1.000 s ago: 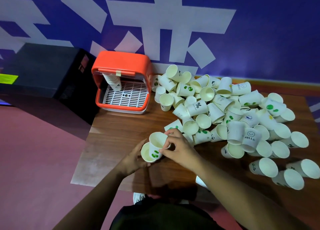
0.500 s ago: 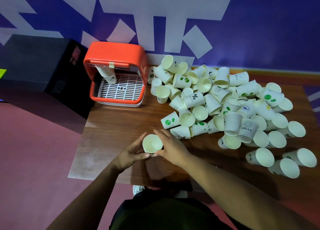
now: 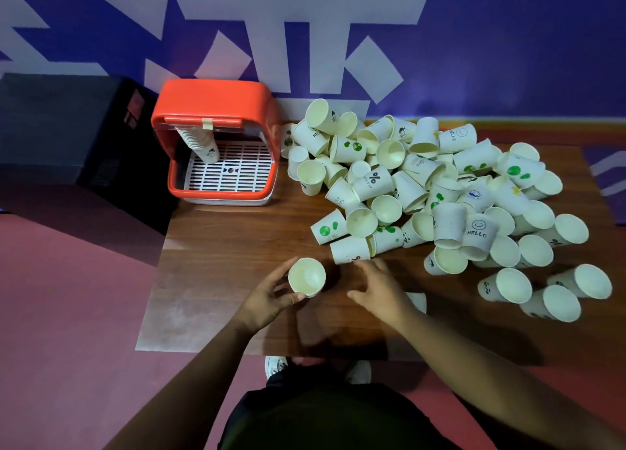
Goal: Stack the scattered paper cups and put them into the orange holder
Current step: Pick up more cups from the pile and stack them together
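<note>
My left hand holds a small upright stack of white paper cups near the table's front edge, fingers and thumb curled round it. My right hand hovers just to the right of the stack with relaxed fingers, holding nothing. A big pile of scattered paper cups covers the middle and right of the wooden table. The orange holder stands at the back left, with a leaning stack of cups inside it on a white grid.
The wooden table has bare wood between the holder and my hands. A black box sits left of the holder. One cup lies partly hidden behind my right wrist. A blue and white wall rises behind.
The two cups have been pushed into one stack. My right hand has let go of it and moved a little to the right; my left hand keeps holding the stack.
</note>
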